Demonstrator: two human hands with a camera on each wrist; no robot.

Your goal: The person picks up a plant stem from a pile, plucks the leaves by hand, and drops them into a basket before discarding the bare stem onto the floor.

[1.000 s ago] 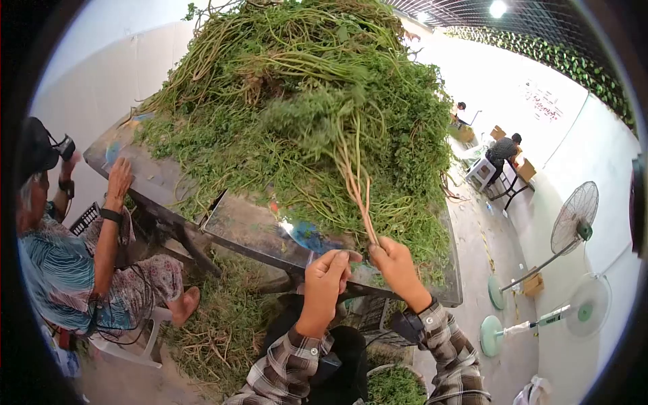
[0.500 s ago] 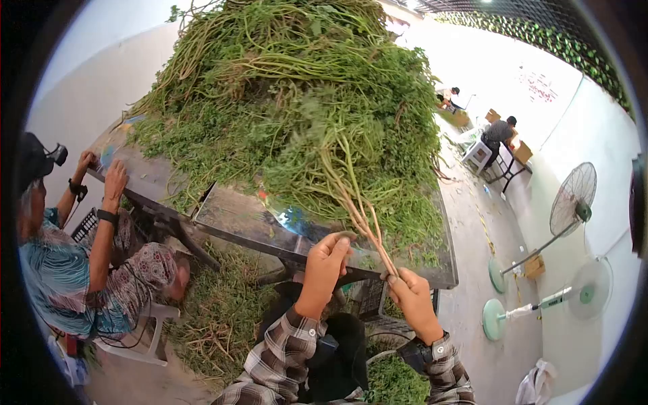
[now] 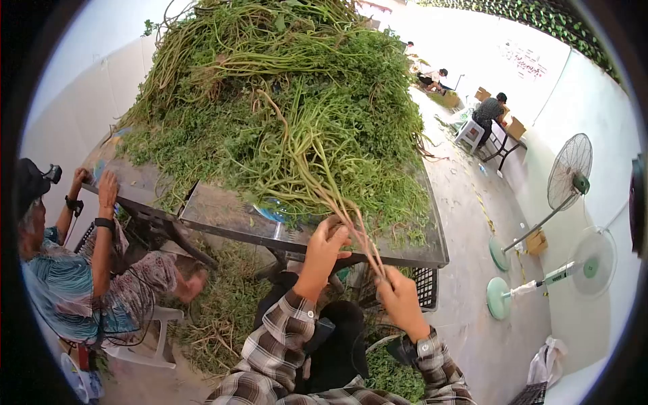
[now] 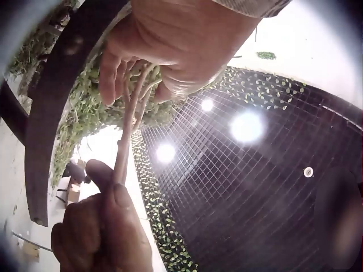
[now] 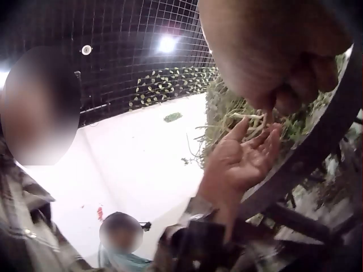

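Note:
The right hand (image 3: 401,302) pinches the brown lower ends of a few long stems (image 3: 344,214), whose green parts lie toward the plant pile (image 3: 283,115). Beside those stems is the left hand (image 3: 322,253), its fingers loosely spread and the thumb apart. In the left wrist view the stems (image 4: 129,124) run from the gripping right hand (image 4: 102,226) up to the left hand (image 4: 164,45), passing between its thumb and fingers. The right wrist view shows the left palm (image 5: 243,161) facing up under the stems, fingers partly bent.
Greens cover much of the dark table (image 3: 233,219). A seated person (image 3: 74,270) has both hands at its left edge. Black crate (image 3: 425,287) and a container of greens (image 3: 398,374) stand below. Fans (image 3: 570,172) are at the right; another person (image 3: 487,118) sits farther back.
The right hand has moved down and toward the body, drawing the stems from the pile across the left hand. The left hand's fingers have loosened. The head view has shifted.

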